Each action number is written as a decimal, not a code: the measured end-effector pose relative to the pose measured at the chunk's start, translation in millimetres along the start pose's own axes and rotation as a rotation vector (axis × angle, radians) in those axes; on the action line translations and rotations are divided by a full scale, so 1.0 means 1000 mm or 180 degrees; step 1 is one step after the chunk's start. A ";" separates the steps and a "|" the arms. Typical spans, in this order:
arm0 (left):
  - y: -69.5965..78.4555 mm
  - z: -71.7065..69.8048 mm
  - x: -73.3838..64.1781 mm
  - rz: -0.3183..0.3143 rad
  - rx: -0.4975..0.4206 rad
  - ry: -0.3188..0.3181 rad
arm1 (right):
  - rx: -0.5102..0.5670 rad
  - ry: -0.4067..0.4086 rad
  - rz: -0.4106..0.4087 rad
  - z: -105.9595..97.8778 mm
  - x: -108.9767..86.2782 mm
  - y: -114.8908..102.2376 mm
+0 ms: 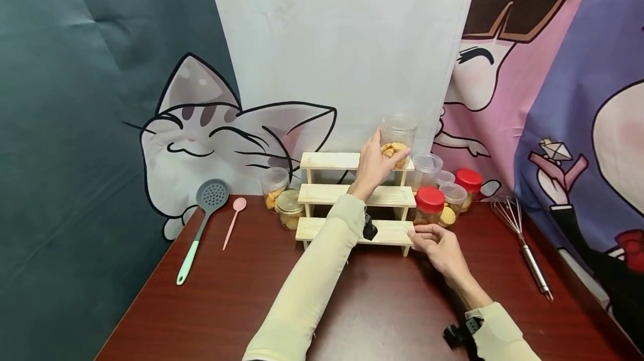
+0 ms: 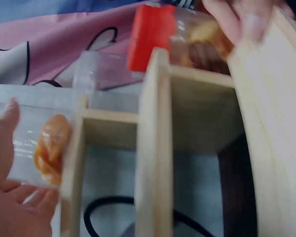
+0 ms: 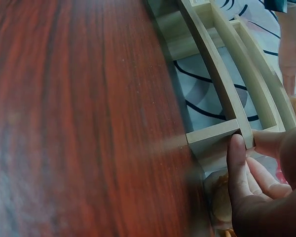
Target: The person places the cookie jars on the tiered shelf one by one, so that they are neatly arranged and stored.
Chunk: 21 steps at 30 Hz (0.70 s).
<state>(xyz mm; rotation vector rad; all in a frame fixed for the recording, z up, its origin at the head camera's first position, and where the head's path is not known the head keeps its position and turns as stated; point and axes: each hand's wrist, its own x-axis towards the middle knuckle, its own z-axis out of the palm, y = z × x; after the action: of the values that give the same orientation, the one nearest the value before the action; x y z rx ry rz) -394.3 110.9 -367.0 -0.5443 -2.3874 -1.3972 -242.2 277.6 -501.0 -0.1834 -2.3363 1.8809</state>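
"Three wooden tiers make up the rack (image 1: 384, 197) on the dark red-brown surface (image 1: 216, 316); where do we find the clear jar (image 1: 398, 133)?"

"We see it upright at the right end of the rack's top tier, with golden pieces in its lower part. From the left wrist view, we read its base as meeting the top board."

"And what do we make of the left grip (image 1: 373, 165)?"

"It holds that jar, thumb and fingers around its sides, with the arm crossing in front of the rack."

"The right grip (image 1: 441, 250), then?"

"Narrow: we see thumb and fingers pinching the right end of the rack's lowest tier."

"What do we have just right of the rack?"

"A front red-lidded jar (image 1: 430, 203), a rear red-lidded jar (image 1: 468, 183) farther from the rack, and some clear tubs (image 1: 426, 170) among them. Well to the rack's right lies a whisk (image 1: 531, 263)."

"And to its left?"

"Just beside the rack we have a gold-lidded jar (image 1: 290, 210), with a pale-topped jar (image 1: 274, 189) behind it. Farther left of the rack lie a pink spoon (image 1: 238, 204) and a slotted turner (image 1: 212, 196) with a mint handle."
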 end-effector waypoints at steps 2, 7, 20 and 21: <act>-0.004 -0.001 -0.004 -0.0024 0.0229 -0.0122 | 0.0003 0.0014 -0.0003 -0.001 0.000 -0.001; -0.008 0.001 -0.009 -0.0012 0.0541 -0.0165 | 0.0032 0.0010 0.0001 -0.002 0.001 -0.001; -0.013 0.007 -0.016 0.0008 0.0890 -0.0173 | 0.0010 -0.0039 0.0001 0.000 0.002 0.001; -0.014 0.006 -0.017 -0.0010 0.0803 -0.0182 | -0.0008 -0.0046 0.0009 0.000 0.002 0.001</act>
<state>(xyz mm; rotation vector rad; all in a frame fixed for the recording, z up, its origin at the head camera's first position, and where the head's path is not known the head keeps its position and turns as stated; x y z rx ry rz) -386.6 107.0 -388.0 -0.5186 -2.5600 -1.0714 -244.1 278.4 -502.4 -0.1740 -2.3491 1.8871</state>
